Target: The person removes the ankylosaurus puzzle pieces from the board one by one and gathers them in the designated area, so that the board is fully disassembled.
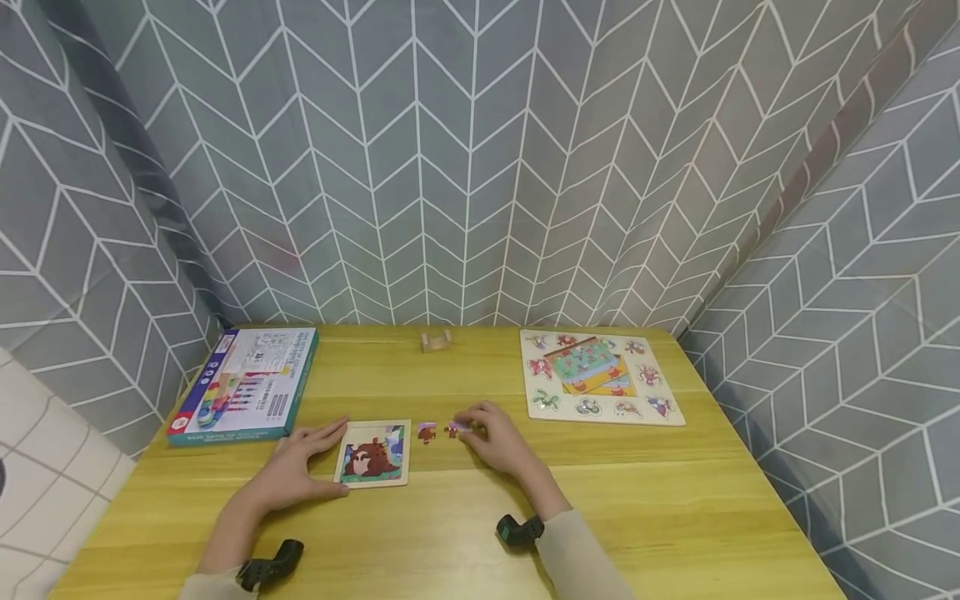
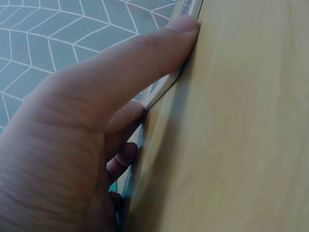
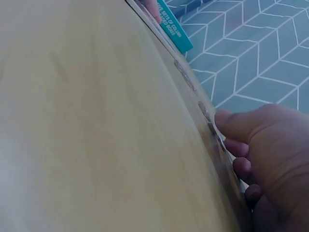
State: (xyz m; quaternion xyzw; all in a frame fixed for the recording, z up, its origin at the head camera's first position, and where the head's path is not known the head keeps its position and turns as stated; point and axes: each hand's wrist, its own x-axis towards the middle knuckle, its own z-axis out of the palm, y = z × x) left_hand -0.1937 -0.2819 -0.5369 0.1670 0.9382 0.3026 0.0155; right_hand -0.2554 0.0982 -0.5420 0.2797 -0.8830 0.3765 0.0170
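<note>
A small square puzzle board [image 1: 372, 479] with a pale frame and a brown animal picture lies flat on the table. My left hand [image 1: 296, 473] holds its left side, thumb at the near edge and index finger near the far left corner. In the left wrist view, the thumb [image 2: 164, 46] touches the board's edge [image 2: 161, 94]. To the right of the board lies a loose brown and purple puzzle piece [image 1: 427, 432]. My right hand [image 1: 495, 440] pinches another puzzle piece [image 1: 453, 430] beside it, low against the table; its fingertips partly cover the piece.
A flat box with a teal side [image 1: 247, 383] lies at the table's left. A larger peg puzzle board [image 1: 600, 412], with colourful cards [image 1: 588, 364] on it, is at the back right. One small wooden object [image 1: 436, 341] stands near the far edge, before a grey patterned curtain [image 1: 450, 167].
</note>
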